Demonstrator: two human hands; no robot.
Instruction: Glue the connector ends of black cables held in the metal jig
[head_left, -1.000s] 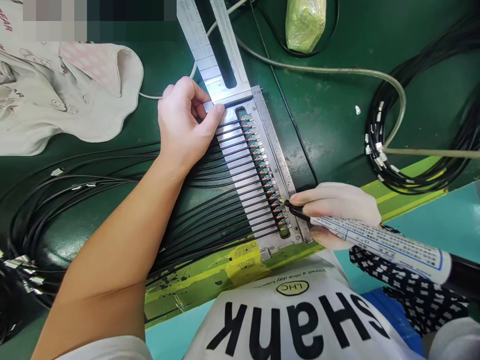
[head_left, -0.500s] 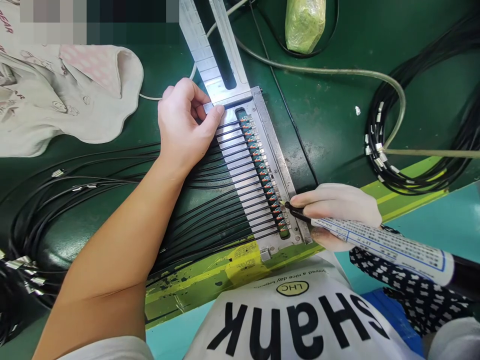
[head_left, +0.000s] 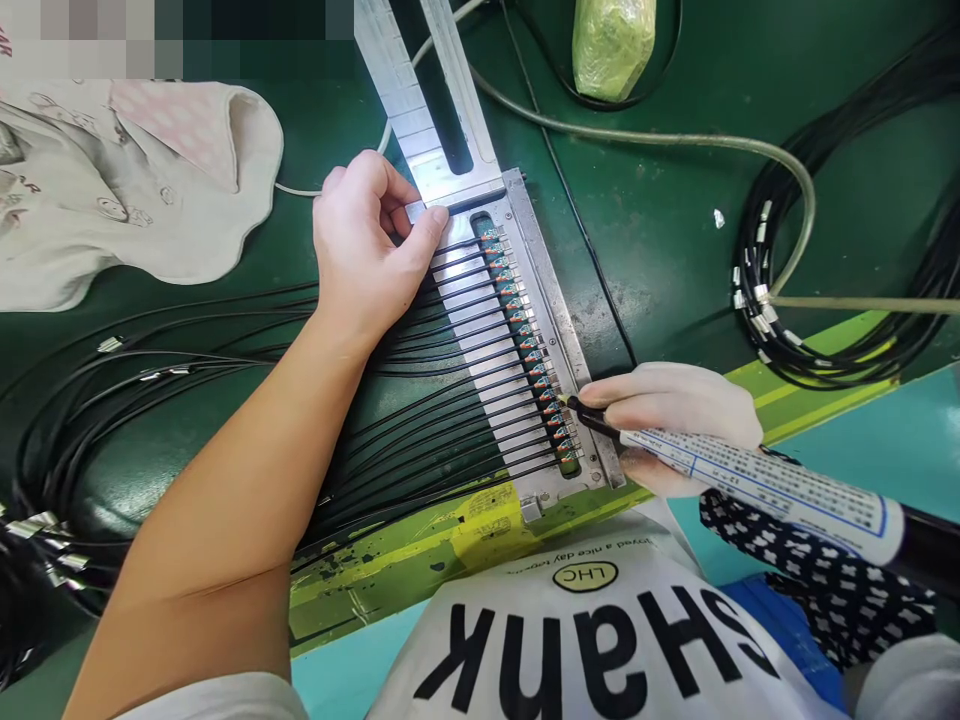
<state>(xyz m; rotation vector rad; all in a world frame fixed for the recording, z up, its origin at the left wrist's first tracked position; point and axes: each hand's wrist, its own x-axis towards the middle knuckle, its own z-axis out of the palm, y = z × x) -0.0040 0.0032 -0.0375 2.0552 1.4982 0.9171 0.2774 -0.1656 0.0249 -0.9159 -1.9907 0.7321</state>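
My left hand (head_left: 379, 240) grips the left edge of a metal fixture (head_left: 465, 300), with its thumb on top near the hinge. A slot in the fixture shows a row of small connectors (head_left: 531, 355) with bared coloured wires, each on a thin black cable (head_left: 480, 380). My right hand (head_left: 679, 415), in a pale glove, is closed around a marker pen (head_left: 765, 485) with a white printed label and a black neck. The pen's tip touches or hovers just over the connectors in the lower part of the row; I cannot tell which. The fixture's slotted lid (head_left: 435, 120) stands open beyond it.
Coiled black cables (head_left: 787, 345) with silvery tags lie at the right, beside a grey hose (head_left: 637, 138). More cables (head_left: 67, 450) loop at the left. A pale cloth (head_left: 172, 200) and a plastic-wrapped lump (head_left: 611, 50) lie farther back on the green table (head_left: 300, 120).
The pen's tip has shifted very slightly up and left along the connector row. My left hand keeps its hold on the fixture, and the view has moved a little.
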